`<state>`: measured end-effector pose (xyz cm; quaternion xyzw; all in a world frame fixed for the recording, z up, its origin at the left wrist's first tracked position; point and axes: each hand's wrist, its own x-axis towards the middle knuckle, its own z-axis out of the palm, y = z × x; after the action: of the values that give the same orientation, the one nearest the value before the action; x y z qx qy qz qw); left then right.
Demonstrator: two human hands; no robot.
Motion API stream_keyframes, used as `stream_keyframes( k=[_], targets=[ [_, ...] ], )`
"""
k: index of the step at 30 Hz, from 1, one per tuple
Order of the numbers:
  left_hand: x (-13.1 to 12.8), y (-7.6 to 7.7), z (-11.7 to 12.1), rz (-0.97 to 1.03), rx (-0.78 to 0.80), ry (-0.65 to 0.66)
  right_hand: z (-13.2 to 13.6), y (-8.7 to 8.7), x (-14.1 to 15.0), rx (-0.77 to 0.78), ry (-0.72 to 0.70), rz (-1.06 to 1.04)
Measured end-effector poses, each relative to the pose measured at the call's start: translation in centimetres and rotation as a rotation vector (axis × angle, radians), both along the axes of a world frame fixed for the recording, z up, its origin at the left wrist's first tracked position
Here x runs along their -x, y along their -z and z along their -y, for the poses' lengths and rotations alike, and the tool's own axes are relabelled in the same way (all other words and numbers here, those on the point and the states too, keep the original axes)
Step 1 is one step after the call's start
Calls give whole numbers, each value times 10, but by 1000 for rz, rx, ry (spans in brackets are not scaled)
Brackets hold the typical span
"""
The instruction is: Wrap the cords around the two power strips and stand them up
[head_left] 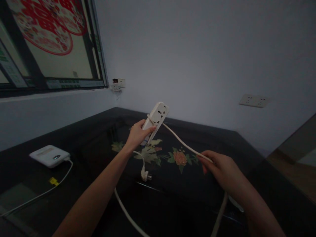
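My left hand (138, 134) is closed round the lower end of a white power strip (156, 118), held up and tilted above a dark table. The strip's white cable (181, 142) wraps once round its body and stretches down to the right. My right hand (221, 169) is closed on that cable, pulling it fairly straight. Past my right hand the cable drops toward the near edge and loops back along the table. Its plug (145, 175) dangles below my left hand, just above the table top.
The dark table (187, 184) has a flower pattern (172, 157) in the middle. A white box-shaped device (49, 156) with its own cable lies at the left. A window (46, 42) with red decoration, wall sockets (254, 100) on the right and a small socket (118, 84) in the corner.
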<state>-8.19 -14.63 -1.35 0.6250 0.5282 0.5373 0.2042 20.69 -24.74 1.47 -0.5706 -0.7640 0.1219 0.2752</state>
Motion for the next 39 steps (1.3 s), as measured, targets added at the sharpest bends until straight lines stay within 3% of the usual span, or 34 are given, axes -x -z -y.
stream_keyframes(
  k=[4,9,14,17,23,27,34,39],
  targets=[
    [2,-2,2,9,-11,15,-4,1,-9,-123,64,32],
    [-3,-1,3,-33,2,24,0,3,-18,-456,246,159],
    [-6,3,2,-192,65,47,12,-3,-12,-815,26,452],
    [-12,6,4,-328,134,122,20,-8,-8,-907,-89,541],
    [-43,16,22,-625,238,280,33,-14,-3,-930,-214,556],
    [-62,21,45,-765,227,380,35,-17,-10,-837,-215,504],
    [-81,-1,82,-1184,47,528,23,-22,-21,-564,-131,192],
    [-81,-11,95,-1247,-3,590,18,-25,-15,-488,-167,47]
  ],
)
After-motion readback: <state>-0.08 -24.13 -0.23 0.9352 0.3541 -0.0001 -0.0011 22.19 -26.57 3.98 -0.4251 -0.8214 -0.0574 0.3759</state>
